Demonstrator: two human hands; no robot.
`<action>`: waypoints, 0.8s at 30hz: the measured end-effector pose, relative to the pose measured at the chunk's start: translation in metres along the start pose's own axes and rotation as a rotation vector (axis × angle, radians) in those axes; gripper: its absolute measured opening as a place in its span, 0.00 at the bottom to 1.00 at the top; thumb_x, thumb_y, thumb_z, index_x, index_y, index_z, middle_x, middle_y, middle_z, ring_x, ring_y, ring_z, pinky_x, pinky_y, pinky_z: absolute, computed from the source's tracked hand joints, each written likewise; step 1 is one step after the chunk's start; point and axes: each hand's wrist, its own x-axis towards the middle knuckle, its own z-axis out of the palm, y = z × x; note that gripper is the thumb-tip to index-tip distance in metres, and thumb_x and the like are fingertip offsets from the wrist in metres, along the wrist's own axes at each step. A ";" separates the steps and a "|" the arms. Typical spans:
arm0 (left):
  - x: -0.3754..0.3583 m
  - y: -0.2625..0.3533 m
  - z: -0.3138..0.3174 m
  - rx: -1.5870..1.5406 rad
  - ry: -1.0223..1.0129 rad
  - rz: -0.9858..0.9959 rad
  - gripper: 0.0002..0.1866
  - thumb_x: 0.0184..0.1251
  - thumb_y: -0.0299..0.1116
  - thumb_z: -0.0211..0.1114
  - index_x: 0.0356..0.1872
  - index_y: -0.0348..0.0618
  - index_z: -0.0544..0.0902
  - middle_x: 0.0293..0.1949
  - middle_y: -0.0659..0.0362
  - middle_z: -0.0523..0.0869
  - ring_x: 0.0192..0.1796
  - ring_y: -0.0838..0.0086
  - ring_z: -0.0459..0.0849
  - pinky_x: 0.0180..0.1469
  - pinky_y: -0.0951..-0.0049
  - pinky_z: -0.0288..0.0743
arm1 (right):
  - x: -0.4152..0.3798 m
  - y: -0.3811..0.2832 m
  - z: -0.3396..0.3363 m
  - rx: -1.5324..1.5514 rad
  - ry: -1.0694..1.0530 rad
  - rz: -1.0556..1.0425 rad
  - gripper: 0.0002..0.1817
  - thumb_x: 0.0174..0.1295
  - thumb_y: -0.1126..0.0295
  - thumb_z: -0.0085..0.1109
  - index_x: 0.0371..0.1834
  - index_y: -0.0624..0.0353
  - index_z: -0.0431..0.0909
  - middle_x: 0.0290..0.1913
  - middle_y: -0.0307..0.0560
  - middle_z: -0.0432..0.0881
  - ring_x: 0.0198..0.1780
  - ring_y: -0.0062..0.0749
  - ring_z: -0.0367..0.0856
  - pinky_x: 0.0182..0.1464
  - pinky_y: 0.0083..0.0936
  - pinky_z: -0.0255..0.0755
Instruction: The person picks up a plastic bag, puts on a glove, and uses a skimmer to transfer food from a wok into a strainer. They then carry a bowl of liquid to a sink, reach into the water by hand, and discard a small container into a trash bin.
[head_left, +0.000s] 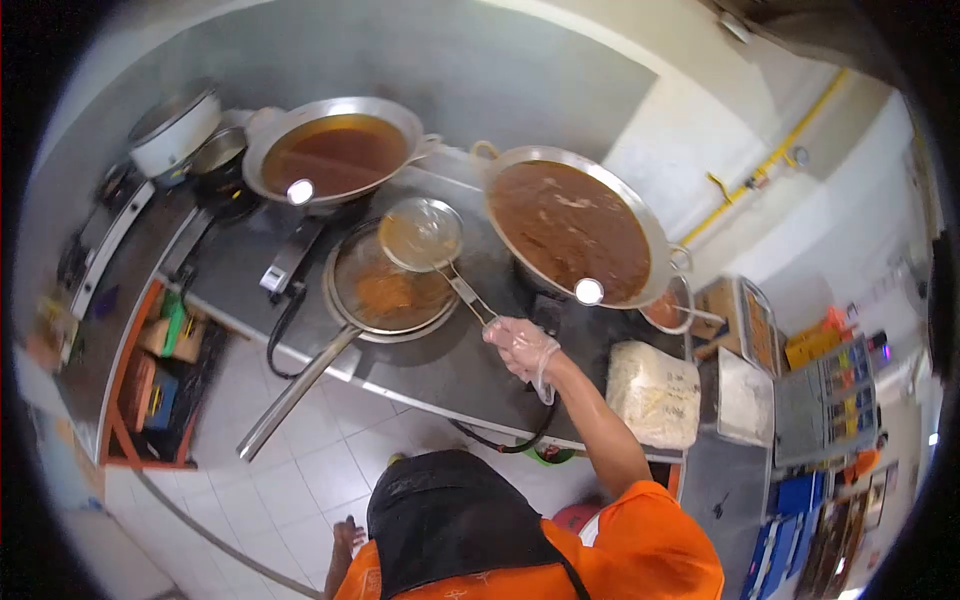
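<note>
My right hand [524, 352], in a clear plastic glove, is closed around the wire handle of a fine mesh strainer [422, 236]. The strainer's round bowl hovers over the upper right part of a larger long-handled sieve [390, 292]. Orange-brown bits lie in the sieve, which appears to rest on a round vessel on the counter. Its long metal handle sticks out over the floor. My left hand [347, 536] hangs low beside the black apron, away from the counter. A small dark spot shows at its fingers, too small to make out.
Two big woks of brown liquid, a left wok [415, 125] and a right wok [655, 235], stand behind the sieve. A plastic-wrapped white package [652, 395] lies right of my forearm. Lidded pots [178, 130] stand far left. A yellow gas pipe [745, 190] runs along the wall.
</note>
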 end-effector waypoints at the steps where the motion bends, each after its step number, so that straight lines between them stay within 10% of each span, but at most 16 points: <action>1: 0.019 -0.022 0.003 -0.073 0.014 -0.003 0.23 0.71 0.51 0.51 0.46 0.36 0.74 0.32 0.51 0.85 0.26 0.65 0.83 0.24 0.65 0.77 | -0.008 -0.008 -0.015 0.045 -0.005 -0.036 0.10 0.66 0.58 0.53 0.40 0.52 0.75 0.18 0.29 0.63 0.14 0.15 0.58 0.13 0.18 0.51; 9: 0.002 0.065 0.007 -0.046 0.022 -0.015 0.24 0.67 0.50 0.52 0.46 0.36 0.75 0.36 0.49 0.85 0.31 0.63 0.84 0.31 0.62 0.78 | -0.056 -0.061 -0.186 -0.082 0.423 -0.174 0.09 0.68 0.63 0.53 0.45 0.52 0.76 0.19 0.30 0.66 0.17 0.17 0.63 0.18 0.19 0.59; 13: 0.005 0.090 0.015 -0.093 -0.009 0.010 0.24 0.67 0.50 0.51 0.47 0.36 0.74 0.37 0.49 0.85 0.31 0.63 0.84 0.31 0.62 0.77 | -0.026 -0.005 -0.323 -1.472 0.689 -0.296 0.18 0.59 0.63 0.57 0.46 0.67 0.80 0.43 0.65 0.83 0.48 0.57 0.82 0.48 0.40 0.77; 16: -0.006 0.107 0.021 -0.103 0.039 0.088 0.25 0.67 0.51 0.51 0.48 0.36 0.73 0.37 0.48 0.85 0.30 0.63 0.84 0.30 0.62 0.76 | -0.048 -0.013 -0.322 -1.278 0.812 0.086 0.18 0.59 0.64 0.55 0.45 0.68 0.81 0.45 0.69 0.82 0.48 0.58 0.82 0.50 0.44 0.76; 24: -0.017 0.084 0.026 -0.041 0.032 -0.002 0.27 0.71 0.51 0.51 0.55 0.35 0.71 0.39 0.45 0.85 0.29 0.64 0.84 0.27 0.64 0.76 | -0.070 -0.012 -0.299 -1.396 0.510 0.123 0.18 0.61 0.63 0.48 0.45 0.63 0.83 0.46 0.61 0.83 0.49 0.52 0.83 0.49 0.40 0.76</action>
